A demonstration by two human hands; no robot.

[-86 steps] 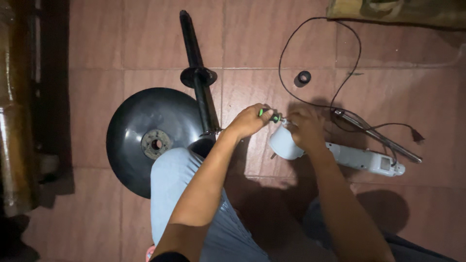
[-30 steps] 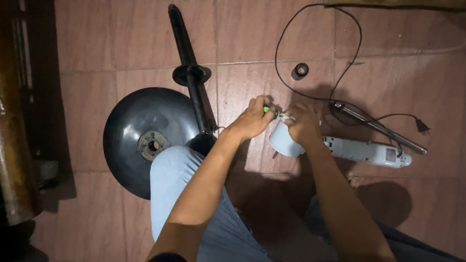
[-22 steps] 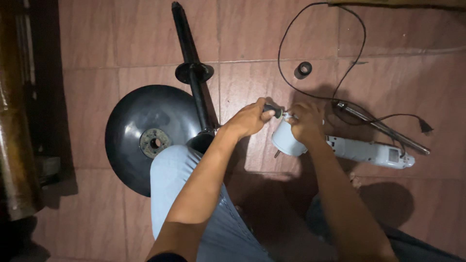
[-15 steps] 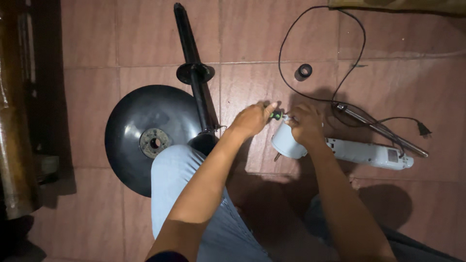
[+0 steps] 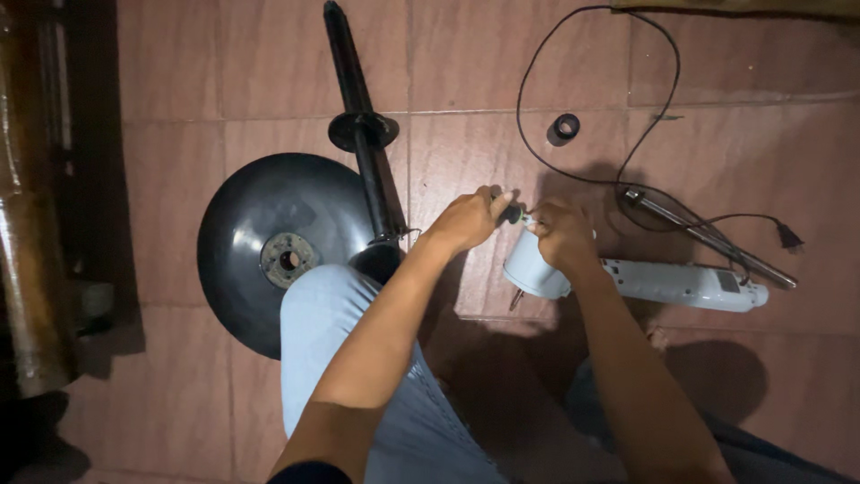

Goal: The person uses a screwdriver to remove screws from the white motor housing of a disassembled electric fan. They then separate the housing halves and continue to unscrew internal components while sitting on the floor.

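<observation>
My left hand (image 5: 468,220) is closed around the dark handle of a screwdriver (image 5: 512,214), whose tip points right toward a white rounded fan housing (image 5: 530,269) on the floor. My right hand (image 5: 563,235) rests on top of that housing and pinches at the screwdriver's tip. The white housing continues right into a long white body (image 5: 683,283) that lies flat on the tiles.
A round black base (image 5: 269,242) with a black pole (image 5: 356,116) lies to the left, by my knee in light jeans (image 5: 331,323). A black cable (image 5: 591,99) loops above, with a small black ring (image 5: 565,126), a metal rod (image 5: 708,237) and a plug (image 5: 790,237).
Both hands have stayed at the white housing with the screwdriver. The handle has turned a little between my left fingers, and the view has shifted slightly.
</observation>
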